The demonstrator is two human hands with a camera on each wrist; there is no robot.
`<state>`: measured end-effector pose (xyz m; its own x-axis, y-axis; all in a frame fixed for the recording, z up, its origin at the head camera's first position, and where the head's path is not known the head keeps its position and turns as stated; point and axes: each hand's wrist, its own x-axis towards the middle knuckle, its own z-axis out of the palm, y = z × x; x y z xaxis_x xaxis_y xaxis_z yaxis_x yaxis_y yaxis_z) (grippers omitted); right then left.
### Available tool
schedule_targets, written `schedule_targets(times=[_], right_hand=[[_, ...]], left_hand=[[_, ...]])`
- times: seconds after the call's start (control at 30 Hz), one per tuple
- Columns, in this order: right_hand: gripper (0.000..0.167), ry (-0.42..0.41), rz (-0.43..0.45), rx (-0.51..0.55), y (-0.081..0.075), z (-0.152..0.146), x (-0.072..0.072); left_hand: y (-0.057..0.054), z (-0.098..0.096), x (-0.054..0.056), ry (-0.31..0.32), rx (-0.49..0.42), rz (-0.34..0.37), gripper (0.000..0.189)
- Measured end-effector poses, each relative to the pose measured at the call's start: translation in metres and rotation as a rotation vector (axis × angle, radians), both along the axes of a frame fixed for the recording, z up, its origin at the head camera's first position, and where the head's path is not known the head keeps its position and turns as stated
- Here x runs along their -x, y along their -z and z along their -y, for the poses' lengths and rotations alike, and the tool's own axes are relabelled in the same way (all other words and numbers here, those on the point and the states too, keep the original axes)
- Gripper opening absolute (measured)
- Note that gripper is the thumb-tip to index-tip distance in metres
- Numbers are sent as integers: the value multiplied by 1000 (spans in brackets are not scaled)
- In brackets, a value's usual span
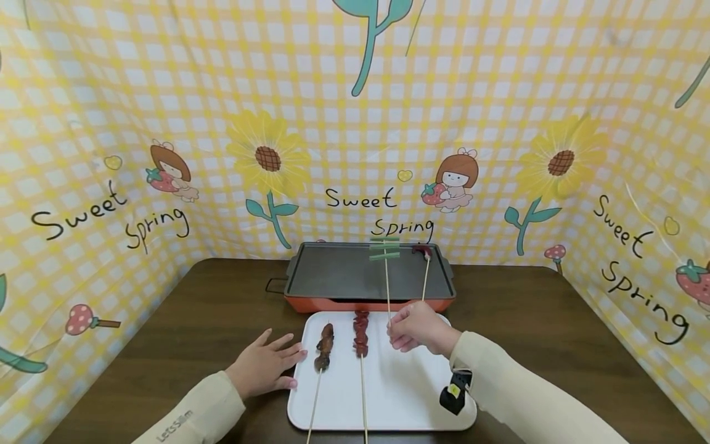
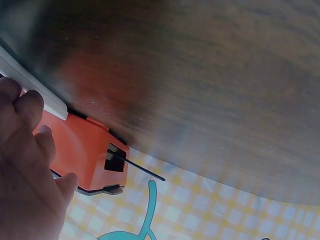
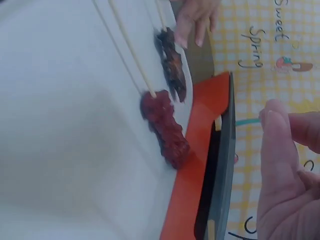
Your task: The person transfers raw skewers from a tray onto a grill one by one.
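Table (image 1: 543,308) — dark brown, wood grain, rounded far corners. Grill (image 1: 333,274) at the far edge, middle: orange body, flat dark top. White tray (image 1: 402,401) on the near side of it, rounded corners — touching or just beside, can't tell.

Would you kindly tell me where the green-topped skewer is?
In the head view, the right hand holds the green-topped skewer over the griddle, left of another skewer.
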<state>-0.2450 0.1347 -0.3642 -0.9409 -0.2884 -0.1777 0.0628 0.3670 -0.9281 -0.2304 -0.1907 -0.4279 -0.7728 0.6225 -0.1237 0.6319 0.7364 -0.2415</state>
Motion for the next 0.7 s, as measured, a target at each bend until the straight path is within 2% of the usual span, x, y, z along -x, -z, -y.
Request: schedule_targets(times=[0.33, 0.47, 0.7], right_hand=[[6, 87, 30, -5, 1, 2, 19], [6, 111, 2, -48, 2, 3, 28], [12, 129, 36, -70, 6, 3, 39]], left_hand=[[-2, -1, -1, -38, -53, 100, 60], [-2, -2, 0, -39, -57, 97, 60], [0, -1, 0, -45, -50, 90, 60]])
